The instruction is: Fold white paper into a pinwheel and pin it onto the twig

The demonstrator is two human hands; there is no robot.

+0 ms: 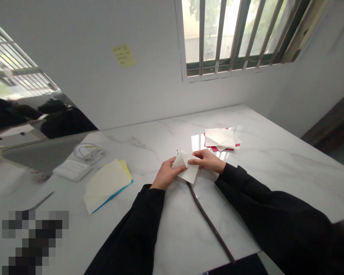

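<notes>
A folded piece of white paper [190, 175] is held just above the marble-patterned table between both hands. My left hand [166, 173] pinches its left side, thumb lying across the front. On the upper right, my right hand [209, 160] grips the paper with the thumb on top and the fingers mostly hidden behind. Creases run from the paper's pointed top. Below it a thin dark brown stick [210, 223] slants toward the table's front edge; its upper end is hidden by the paper. A few small shiny beads [177, 152] show just beyond the paper.
White and red paper sheets [220, 138] lie stacked behind my right hand. To the left are cream, yellow and blue sheets [107, 185], a white box-like device [71, 170] and a coiled white cable [87, 151]. A yellow note [124, 55] is stuck on the wall below a barred window [232, 34].
</notes>
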